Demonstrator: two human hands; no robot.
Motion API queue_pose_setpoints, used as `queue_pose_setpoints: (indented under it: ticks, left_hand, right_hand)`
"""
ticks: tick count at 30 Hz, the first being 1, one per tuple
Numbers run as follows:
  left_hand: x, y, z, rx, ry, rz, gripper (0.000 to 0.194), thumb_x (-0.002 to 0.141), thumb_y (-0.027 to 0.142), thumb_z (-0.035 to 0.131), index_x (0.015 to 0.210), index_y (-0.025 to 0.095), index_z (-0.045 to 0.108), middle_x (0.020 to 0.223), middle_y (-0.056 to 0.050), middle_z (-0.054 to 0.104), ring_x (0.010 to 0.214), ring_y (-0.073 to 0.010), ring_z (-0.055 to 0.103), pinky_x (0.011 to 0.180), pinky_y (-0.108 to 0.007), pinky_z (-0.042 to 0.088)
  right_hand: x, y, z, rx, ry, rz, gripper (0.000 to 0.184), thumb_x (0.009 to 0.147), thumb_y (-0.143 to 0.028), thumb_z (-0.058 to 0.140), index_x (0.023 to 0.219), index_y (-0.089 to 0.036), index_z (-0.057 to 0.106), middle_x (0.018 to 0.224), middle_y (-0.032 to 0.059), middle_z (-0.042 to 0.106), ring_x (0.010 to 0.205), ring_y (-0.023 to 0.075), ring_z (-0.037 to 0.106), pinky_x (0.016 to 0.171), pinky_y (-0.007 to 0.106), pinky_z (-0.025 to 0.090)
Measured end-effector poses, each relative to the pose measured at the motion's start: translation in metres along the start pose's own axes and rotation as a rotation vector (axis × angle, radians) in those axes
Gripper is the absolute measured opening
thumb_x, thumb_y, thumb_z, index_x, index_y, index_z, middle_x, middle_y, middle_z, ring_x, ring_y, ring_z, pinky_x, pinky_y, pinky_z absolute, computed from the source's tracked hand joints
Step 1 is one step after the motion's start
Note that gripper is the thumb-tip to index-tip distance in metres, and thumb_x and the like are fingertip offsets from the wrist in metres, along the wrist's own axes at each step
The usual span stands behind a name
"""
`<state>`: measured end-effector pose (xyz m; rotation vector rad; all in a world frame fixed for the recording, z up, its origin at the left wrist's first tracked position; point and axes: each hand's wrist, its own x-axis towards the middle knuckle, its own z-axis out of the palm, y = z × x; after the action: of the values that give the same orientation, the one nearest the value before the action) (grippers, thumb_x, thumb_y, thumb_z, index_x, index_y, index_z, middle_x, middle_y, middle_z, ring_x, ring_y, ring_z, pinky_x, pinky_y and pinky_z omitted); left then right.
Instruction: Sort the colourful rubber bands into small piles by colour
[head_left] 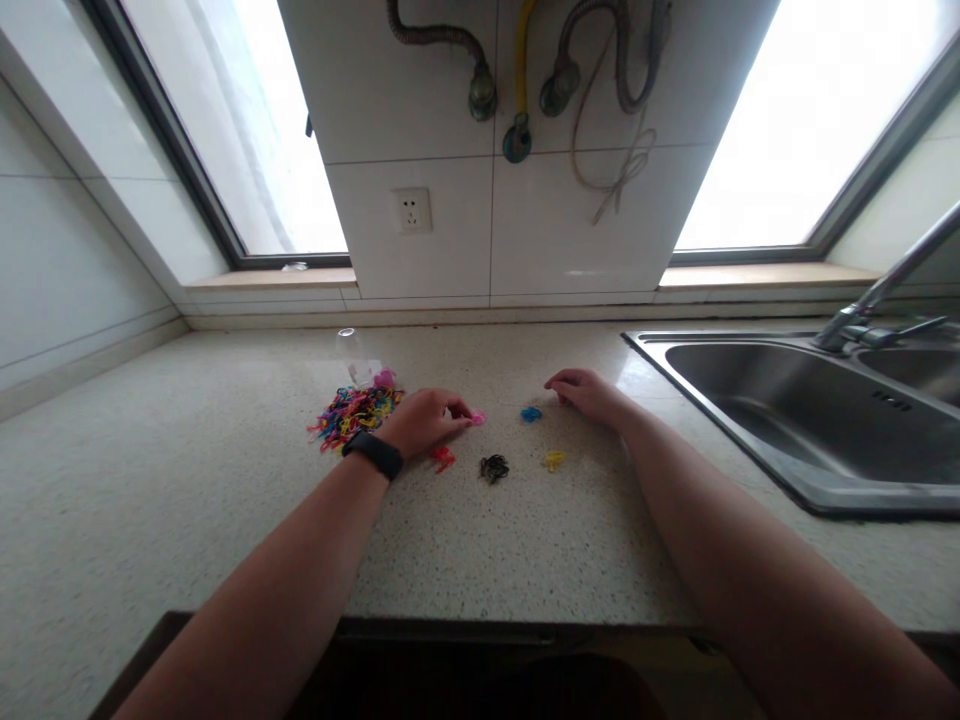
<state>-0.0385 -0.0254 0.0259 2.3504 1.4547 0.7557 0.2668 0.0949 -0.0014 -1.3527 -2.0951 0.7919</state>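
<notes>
My left hand [426, 418], with a black band on its wrist, has thumb and fingertips pinched at a small group of pink rubber bands [478, 417]. My right hand [586, 393] is held just right of the blue rubber bands [531, 413], its fingers closed; what they hold, if anything, is too small to make out. Nearer to me lie little groups of red [444, 458], black [494, 468] and yellow [554, 460] rubber bands. A large mixed heap of coloured rubber bands [351, 415] spreads left of my left hand, which partly covers its edge.
Behind the heap a clear plastic container [351, 352] stands on the speckled countertop [480, 560], with a pink piece [384, 378] beside it. To the right is a steel sink [750, 400] with a tap [855, 320]. The tiled wall [450, 260] carries a socket [412, 210] and pipes.
</notes>
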Motion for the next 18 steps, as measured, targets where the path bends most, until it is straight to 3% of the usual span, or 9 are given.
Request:
queue_pose_setpoints:
  ticks: [12,18]
  left_hand:
    - [-0.0009,0.0018,-0.0037,-0.010,0.022,-0.041,0.033,0.083,0.049,0.065,0.091,0.018,0.076,0.080,-0.006,0.071,0.066,-0.0146,0.056,0.061,-0.026,0.038]
    - [0.0010,-0.0027,-0.0041,0.013,0.023,-0.038,0.026,0.086,0.039,0.061,0.091,0.018,0.075,0.080,-0.006,0.071,0.066,-0.0148,0.056,0.062,-0.027,0.039]
  right_hand:
    - [0.0003,-0.0001,0.0007,-0.005,-0.008,0.010,0.031,0.085,-0.036,0.052,0.099,-0.017,0.073,0.070,0.0031,0.064,0.056,0.0125,0.049,0.053,0.025,0.036]
    - [0.0000,-0.0003,0.0006,-0.014,0.001,0.013,0.032,0.085,-0.037,0.053,0.099,-0.018,0.073,0.069,0.0027,0.064,0.055,0.0120,0.049,0.053,0.025,0.036]
